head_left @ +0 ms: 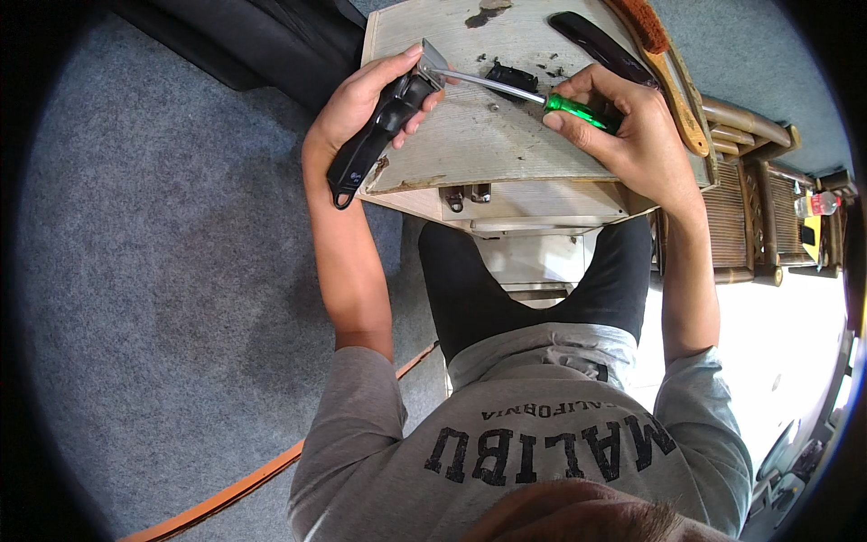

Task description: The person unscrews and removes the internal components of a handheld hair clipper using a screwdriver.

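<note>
My left hand (359, 98) is closed around a black hair clipper (384, 126), its metal blade end tilted up and to the right. In my right hand (637, 131) is a screwdriver (578, 114) with a green see-through handle and a long metal shaft. The shaft's tip meets the clipper near its blade; whether it sits in a screw is too small to tell. Between my hands, a black plastic piece (513, 79) lies on the pale wooden tabletop (452, 167), with small dark bits scattered around it.
A dark comb-like piece (601, 45) and a wooden-handled brush (664, 68) lie along the table's right side. Below the top is an open drawer or shelf (542, 200) holding small metal parts. Bamboo furniture (731, 217) with a bottle (815, 204) stands at right.
</note>
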The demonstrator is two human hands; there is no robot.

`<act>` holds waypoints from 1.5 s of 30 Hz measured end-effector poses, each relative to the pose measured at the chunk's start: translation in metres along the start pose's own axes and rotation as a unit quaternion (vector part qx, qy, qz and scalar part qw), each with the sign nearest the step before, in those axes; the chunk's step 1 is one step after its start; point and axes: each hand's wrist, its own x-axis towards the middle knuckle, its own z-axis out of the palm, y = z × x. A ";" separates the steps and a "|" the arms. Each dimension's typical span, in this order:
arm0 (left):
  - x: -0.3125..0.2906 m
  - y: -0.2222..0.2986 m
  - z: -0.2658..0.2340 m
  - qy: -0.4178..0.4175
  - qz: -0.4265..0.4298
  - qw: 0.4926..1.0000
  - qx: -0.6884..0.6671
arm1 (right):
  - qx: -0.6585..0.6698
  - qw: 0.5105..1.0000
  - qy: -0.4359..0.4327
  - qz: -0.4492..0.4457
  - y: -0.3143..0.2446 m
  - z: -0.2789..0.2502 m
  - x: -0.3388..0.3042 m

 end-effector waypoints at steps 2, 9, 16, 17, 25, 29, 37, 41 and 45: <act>-0.001 0.001 0.002 0.000 -0.003 1.000 0.002 | 0.003 1.000 -0.001 -0.007 0.001 0.001 0.000; -0.004 0.003 0.008 0.024 -0.009 0.999 0.020 | 0.007 1.000 0.008 -0.006 0.003 0.002 -0.001; -0.009 0.004 0.013 0.036 -0.008 0.997 0.073 | 0.066 0.994 -0.042 0.075 0.003 -0.006 0.002; -0.010 0.005 0.014 0.038 -0.011 0.996 0.078 | 0.066 0.994 -0.042 0.075 0.001 -0.008 0.003; -0.014 0.010 0.022 0.053 -0.028 0.984 0.167 | 0.116 0.991 -0.036 0.060 0.005 -0.004 0.000; -0.014 0.009 0.019 0.049 -0.036 0.980 0.190 | 0.120 0.985 -0.090 0.084 0.007 -0.014 0.004; -0.011 0.009 0.016 0.021 -0.030 0.976 0.213 | 0.133 0.987 -0.085 0.036 0.007 -0.010 0.001; -0.012 0.010 0.015 0.019 -0.029 0.974 0.222 | 0.076 0.995 -0.063 -0.010 0.004 -0.007 -0.002; -0.012 0.011 0.014 0.006 -0.024 0.977 0.213 | -0.027 0.995 -0.021 -0.091 -0.002 -0.005 -0.002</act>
